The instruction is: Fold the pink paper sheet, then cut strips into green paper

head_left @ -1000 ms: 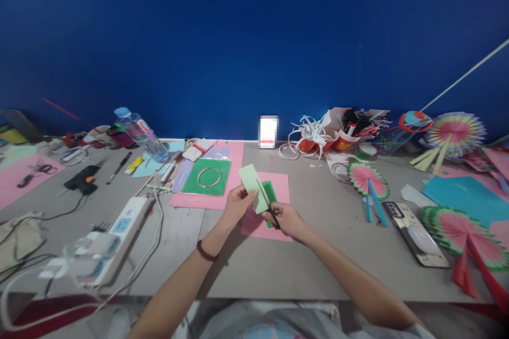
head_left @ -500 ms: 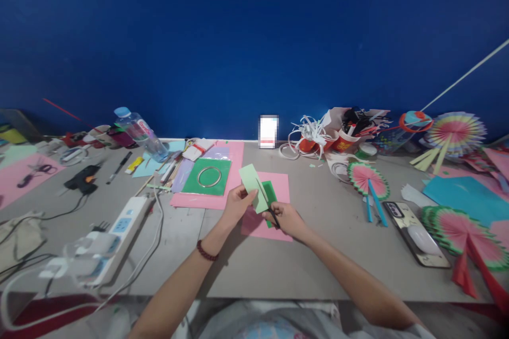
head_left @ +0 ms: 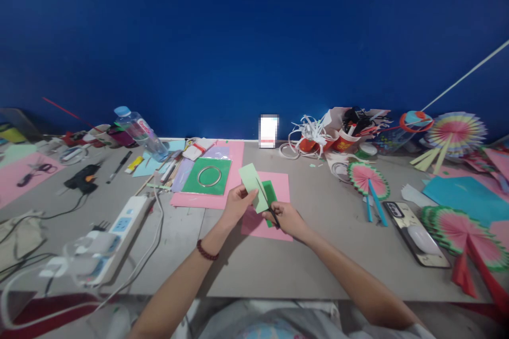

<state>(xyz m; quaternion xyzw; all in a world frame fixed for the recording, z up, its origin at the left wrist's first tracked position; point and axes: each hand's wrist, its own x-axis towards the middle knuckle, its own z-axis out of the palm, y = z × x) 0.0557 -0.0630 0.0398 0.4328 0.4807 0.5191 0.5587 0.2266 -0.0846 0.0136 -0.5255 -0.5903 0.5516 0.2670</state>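
My left hand (head_left: pixel 237 204) pinches a light green paper strip (head_left: pixel 251 181) and holds it up above the table. My right hand (head_left: pixel 287 219) is closed on the handles of a pair of scissors (head_left: pixel 267 202), whose blades lie against the strip's right side. Under both hands a pink sheet (head_left: pixel 278 185) lies on the grey table (head_left: pixel 254 259), with a darker green piece (head_left: pixel 271 190) on it just behind the strip.
A green sheet with a metal ring (head_left: pixel 209 176) lies to the left on pink paper. A power strip (head_left: pixel 119 228) with cables, a glue gun (head_left: pixel 81 181) and a water bottle (head_left: pixel 140 132) sit further left. Paper fans (head_left: pixel 368 180), cups (head_left: pixel 342 140) and a phone (head_left: pixel 413 233) crowd the right.
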